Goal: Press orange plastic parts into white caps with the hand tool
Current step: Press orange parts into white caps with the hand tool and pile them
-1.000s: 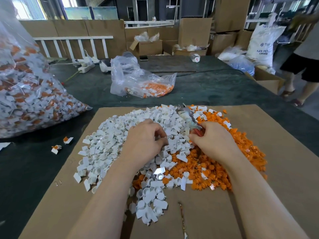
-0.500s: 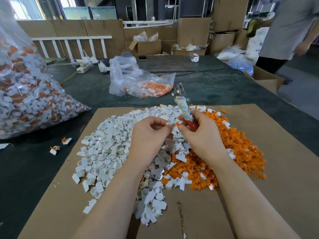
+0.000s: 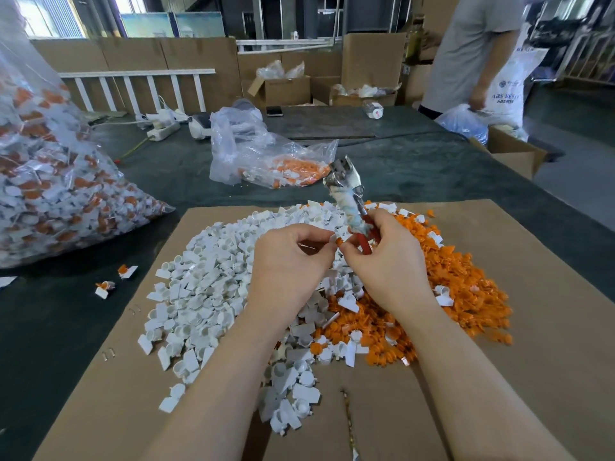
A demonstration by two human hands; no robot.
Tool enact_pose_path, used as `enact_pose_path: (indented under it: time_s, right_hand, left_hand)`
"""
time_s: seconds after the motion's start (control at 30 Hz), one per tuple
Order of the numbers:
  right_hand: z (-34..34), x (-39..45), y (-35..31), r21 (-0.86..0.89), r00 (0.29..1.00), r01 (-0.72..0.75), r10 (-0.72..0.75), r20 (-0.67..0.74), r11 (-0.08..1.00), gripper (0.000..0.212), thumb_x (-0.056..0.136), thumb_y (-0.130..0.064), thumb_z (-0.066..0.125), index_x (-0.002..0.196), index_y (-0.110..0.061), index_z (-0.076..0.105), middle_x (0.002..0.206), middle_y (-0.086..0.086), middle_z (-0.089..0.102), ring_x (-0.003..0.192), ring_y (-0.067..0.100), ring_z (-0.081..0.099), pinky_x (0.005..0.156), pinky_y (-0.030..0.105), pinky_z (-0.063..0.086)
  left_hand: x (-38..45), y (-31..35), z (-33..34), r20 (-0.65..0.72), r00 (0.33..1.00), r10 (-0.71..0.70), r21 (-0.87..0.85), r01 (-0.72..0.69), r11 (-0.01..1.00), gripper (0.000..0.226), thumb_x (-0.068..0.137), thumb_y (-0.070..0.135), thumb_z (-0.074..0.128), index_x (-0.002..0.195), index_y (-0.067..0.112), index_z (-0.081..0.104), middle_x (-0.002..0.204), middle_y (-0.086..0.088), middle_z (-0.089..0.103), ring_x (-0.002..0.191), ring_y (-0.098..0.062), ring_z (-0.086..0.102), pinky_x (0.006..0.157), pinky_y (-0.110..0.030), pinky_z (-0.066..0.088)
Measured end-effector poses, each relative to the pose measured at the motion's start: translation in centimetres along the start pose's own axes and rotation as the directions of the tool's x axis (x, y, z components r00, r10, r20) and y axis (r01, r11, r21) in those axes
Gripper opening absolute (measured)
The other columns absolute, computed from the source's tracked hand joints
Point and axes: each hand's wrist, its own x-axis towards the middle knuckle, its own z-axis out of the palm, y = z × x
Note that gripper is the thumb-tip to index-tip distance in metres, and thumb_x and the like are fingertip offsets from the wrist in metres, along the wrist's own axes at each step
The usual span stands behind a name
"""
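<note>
A heap of white caps covers the left half of a cardboard sheet; a heap of orange plastic parts lies to its right. Above the heaps, my left hand pinches a white cap at its fingertips. My right hand grips the hand tool by its red handles, metal jaws pointing up and away, and its fingertips hold a small orange part against the cap. Both hands meet at the middle.
A large clear bag of assembled caps sits at the left, a smaller clear bag behind the heaps. Two loose assembled caps lie on the dark table cover. A person stands at the back right by cardboard boxes.
Both hands rose from the heap and came together. The tool swung upright in my right hand. A person walked in at the back right.
</note>
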Motion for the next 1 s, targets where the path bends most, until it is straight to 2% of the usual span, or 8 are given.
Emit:
enact_pose_path:
  time_s: [0.1, 0.27, 0.47, 0.6, 0.7, 0.83, 1.0]
  right_hand:
    - [0.1, 0.0, 0.1, -0.003, 1.0, 0.007, -0.007, -0.002, 1.0, 0.028, 0.084, -0.026, 0.069, 0.11, -0.023, 0.058, 0.08, -0.025, 0.052, 0.078, 0.003, 0.053, 0.062, 0.012, 0.038]
    - [0.0, 0.0, 0.1, -0.03, 1.0, 0.014, -0.014, 0.0, 0.999, 0.029, 0.084, -0.024, 0.069, 0.112, -0.023, 0.059, 0.079, -0.024, 0.052, 0.08, 0.005, 0.056, 0.063, 0.01, 0.038]
    - [0.0, -0.1, 0.1, -0.039, 1.0, 0.01, -0.01, 0.018, 0.999, 0.027, 0.084, -0.024, 0.069, 0.108, -0.028, 0.057, 0.076, -0.025, 0.05, 0.074, 0.001, 0.054, 0.059, 0.01, 0.036]
    - [0.1, -0.1, 0.1, -0.017, 1.0, 0.005, -0.005, 0.005, 1.0, 0.029, 0.084, -0.024, 0.07, 0.11, -0.025, 0.059, 0.078, -0.024, 0.052, 0.078, 0.004, 0.057, 0.062, 0.017, 0.041]
    - [0.0, -0.1, -0.1, 0.042, 1.0, -0.016, 0.016, 0.019, 0.999, 0.036, 0.084, -0.026, 0.073, 0.117, -0.022, 0.059, 0.085, -0.025, 0.052, 0.088, 0.005, 0.057, 0.073, 0.022, 0.045]
    - [-0.4, 0.0, -0.4, 0.193, 0.995, -0.084, 0.072, 0.065, 0.978, 0.036, 0.085, -0.023, 0.074, 0.118, -0.019, 0.061, 0.102, -0.007, 0.066, 0.099, 0.011, 0.063, 0.087, 0.038, 0.055]
    - [-0.6, -0.1, -1.0, 0.247, 0.996, -0.089, 0.085, 0.028, 0.965, 0.032, 0.086, -0.022, 0.073, 0.115, -0.018, 0.062, 0.1, -0.009, 0.067, 0.098, 0.008, 0.063, 0.087, 0.035, 0.056]
  left_hand:
    - [-0.2, -0.1, 0.2, 0.013, 0.998, 0.058, 0.053, -0.059, 0.997, 0.02, 0.083, 0.014, 0.076, 0.077, 0.034, 0.075, 0.071, 0.025, 0.07, 0.068, 0.008, 0.065, 0.061, -0.004, 0.047]
    - [0.0, -0.3, 0.3, 0.034, 0.998, 0.061, 0.08, -0.063, 0.995, 0.016, 0.083, 0.012, 0.074, 0.082, 0.028, 0.078, 0.072, 0.022, 0.07, 0.068, 0.006, 0.065, 0.06, -0.004, 0.047]
    - [0.0, -0.6, 0.1, 0.073, 0.989, 0.126, 0.176, -0.137, 0.975, 0.015, 0.082, 0.011, 0.074, 0.088, 0.024, 0.08, 0.076, 0.015, 0.073, 0.069, 0.002, 0.066, 0.067, -0.013, 0.053]
    - [0.0, -0.6, 0.1, 0.07, 0.992, 0.109, 0.153, -0.119, 0.981, 0.015, 0.081, 0.011, 0.074, 0.085, 0.024, 0.079, 0.073, 0.016, 0.072, 0.067, 0.002, 0.066, 0.062, -0.01, 0.052]
    - [-0.1, -0.3, 0.2, 0.026, 0.997, 0.069, 0.072, -0.071, 0.995, 0.022, 0.082, 0.012, 0.075, 0.076, 0.033, 0.075, 0.069, 0.018, 0.071, 0.066, 0.003, 0.066, 0.059, -0.008, 0.049]
    - [0.0, 0.0, 0.1, -0.054, 0.998, -0.044, -0.123, 0.037, 0.992, 0.016, 0.083, 0.016, 0.077, 0.076, 0.03, 0.074, 0.069, 0.011, 0.073, 0.067, -0.006, 0.071, 0.063, -0.017, 0.056]
    - [0.0, 0.3, 0.1, -0.047, 0.995, -0.092, -0.207, 0.08, 0.975, 0.011, 0.083, 0.015, 0.077, 0.078, 0.025, 0.075, 0.071, 0.007, 0.075, 0.07, -0.01, 0.073, 0.067, -0.02, 0.059]
